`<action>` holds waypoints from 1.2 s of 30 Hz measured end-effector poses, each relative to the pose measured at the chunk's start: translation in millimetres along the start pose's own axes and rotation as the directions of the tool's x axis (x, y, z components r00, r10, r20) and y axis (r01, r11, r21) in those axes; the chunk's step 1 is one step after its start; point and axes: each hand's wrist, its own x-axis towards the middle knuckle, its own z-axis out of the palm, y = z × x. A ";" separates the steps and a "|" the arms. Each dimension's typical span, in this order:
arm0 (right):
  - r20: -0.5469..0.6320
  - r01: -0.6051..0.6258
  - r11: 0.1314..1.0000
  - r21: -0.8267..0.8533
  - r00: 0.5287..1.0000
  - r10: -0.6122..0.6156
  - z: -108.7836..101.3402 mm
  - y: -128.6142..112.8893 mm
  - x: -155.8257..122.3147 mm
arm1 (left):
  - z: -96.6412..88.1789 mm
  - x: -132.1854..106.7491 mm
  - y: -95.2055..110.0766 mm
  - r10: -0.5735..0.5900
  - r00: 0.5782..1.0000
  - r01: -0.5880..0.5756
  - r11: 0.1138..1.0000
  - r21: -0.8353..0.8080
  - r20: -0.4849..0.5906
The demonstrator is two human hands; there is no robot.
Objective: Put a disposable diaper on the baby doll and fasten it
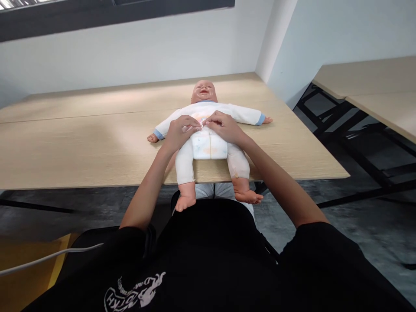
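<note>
A baby doll (204,91) lies on its back on the wooden table, head away from me, arms spread and feet hanging past the near edge. It wears a white top with blue cuffs and white leggings. Over its hips sits a diaper (210,147) with a yellowish line down the middle. My left hand (184,128) and my right hand (224,125) meet at the diaper's upper edge on the doll's belly. Both have their fingers pinched together there, seemingly on the diaper's waistband; the fingertips partly cover what they grip.
The pale wooden table (81,151) reaches back to a white wall (146,56). At the right stands another table (373,82) with black folding legs. A white cable (65,251) runs at the lower left beside a yellow surface (29,264).
</note>
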 end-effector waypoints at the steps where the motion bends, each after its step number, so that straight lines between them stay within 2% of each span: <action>1: -0.015 -0.015 0.999 0.029 1.000 0.016 -0.5 -0.6 -0.2 | -1.3 -1.0 -0.1 -0.002 1.000 0.002 1.000 0.003 0.017; 4: -0.043 -0.036 0.994 0.099 0.998 0.040 -1.6 -1.3 -0.9 | -2.2 -0.4 0.5 -0.051 0.997 0.053 0.998 -0.026 0.050; 9: -0.064 -0.050 0.981 0.190 0.996 0.063 -1.1 0.0 -0.3 | 11.5 15.3 6.0 -0.144 0.989 0.141 0.987 -0.077 -0.027; 12: -0.083 -0.044 0.967 0.252 0.994 0.067 -0.5 1.5 0.5 | 19.3 23.9 8.4 -0.216 0.976 0.200 0.945 -0.260 -0.033; 15: -0.094 -0.045 0.968 0.248 0.993 0.070 -0.1 3.4 0.8 | 19.7 25.4 8.4 -0.287 0.958 0.265 0.851 -0.453 0.020; 18: -0.110 -0.035 0.975 0.219 0.992 0.061 0.1 4.0 0.3 | 17.0 23.1 7.7 -0.318 0.945 0.311 0.797 -0.517 0.078; 24: -0.222 0.059 0.994 0.088 0.974 -0.038 -0.7 -3.1 -2.8 | 18.4 21.8 8.9 -0.303 0.951 0.288 0.806 -0.518 0.059; 31: -0.236 0.099 0.995 0.005 0.967 -0.095 -1.9 -6.8 -4.6 | 19.4 22.4 11.3 -0.316 0.949 0.285 0.860 -0.422 -0.004; 33: -0.237 0.099 0.995 0.006 0.967 -0.095 -2.4 -7.7 -4.7 | 18.7 22.8 11.2 -0.282 0.959 0.252 0.900 -0.356 -0.032; 36: -0.244 0.117 0.992 0.037 0.964 -0.105 -3.1 -10.1 -5.1 | 16.8 23.2 9.8 -0.169 0.983 0.146 0.954 -0.263 -0.068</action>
